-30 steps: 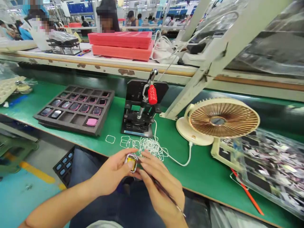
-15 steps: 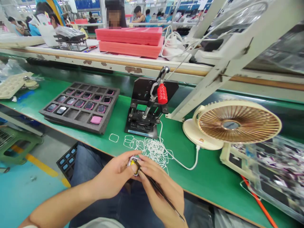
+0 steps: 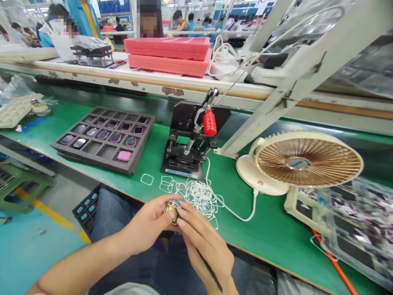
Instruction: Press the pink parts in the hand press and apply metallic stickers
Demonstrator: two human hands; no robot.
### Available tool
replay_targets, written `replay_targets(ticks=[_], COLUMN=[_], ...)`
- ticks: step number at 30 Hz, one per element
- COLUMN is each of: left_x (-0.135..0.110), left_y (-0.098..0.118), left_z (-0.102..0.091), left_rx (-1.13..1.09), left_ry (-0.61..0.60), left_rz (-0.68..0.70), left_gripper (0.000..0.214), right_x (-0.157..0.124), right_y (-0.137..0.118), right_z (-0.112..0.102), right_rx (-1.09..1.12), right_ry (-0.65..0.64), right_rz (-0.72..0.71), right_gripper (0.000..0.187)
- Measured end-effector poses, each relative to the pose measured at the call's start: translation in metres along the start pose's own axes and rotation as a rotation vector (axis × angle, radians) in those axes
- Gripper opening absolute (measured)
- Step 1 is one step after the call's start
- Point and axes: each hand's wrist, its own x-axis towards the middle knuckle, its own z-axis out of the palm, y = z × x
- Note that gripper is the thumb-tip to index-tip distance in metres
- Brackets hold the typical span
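Observation:
My left hand (image 3: 147, 227) pinches a small square watch case (image 3: 172, 207) with a yellow inside, just in front of the green bench edge. My right hand (image 3: 204, 241) is closed on thin black tweezers (image 3: 208, 268), and their tip rests on the case. A loose pile of thin white square gasket rings (image 3: 196, 192) lies on the green table right behind both hands.
A black lever press with a red handle (image 3: 209, 122) stands behind the rings. A dark foam tray (image 3: 135, 162) with several pink watch cases sits at the left. A cream desk fan (image 3: 303, 162) lies face-up at right, beside clear bags of parts (image 3: 362, 221). Red trays (image 3: 167, 53) and other people are beyond.
The view shifted slightly. My right hand has closed in over the watch case, bringing the tweezer tip onto it; my left hand keeps its hold.

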Motion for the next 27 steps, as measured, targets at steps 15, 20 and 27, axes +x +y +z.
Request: replay_targets(ticks=[15, 20, 27], left_x=[0.018, 0.023, 0.025], left_y=[0.000, -0.006, -0.007], left_z=[-0.020, -0.021, -0.020], left_rx=[-0.228, -0.103, -0.053], left_ry=[0.092, 0.124, 0.098], left_rz=[-0.046, 0.040, 0.092], left_gripper=[0.037, 0.037, 0.041], right_x=[0.014, 0.030, 0.036], right_y=[0.019, 0.050, 0.056], right_z=[-0.016, -0.047, -0.062], right_rx=[-0.164, -0.240, -0.257], right_ry=[0.412, 0.169, 0.122], right_rz=[0.276, 0.468, 0.666], right_gripper=[0.025, 0.014, 0.033])
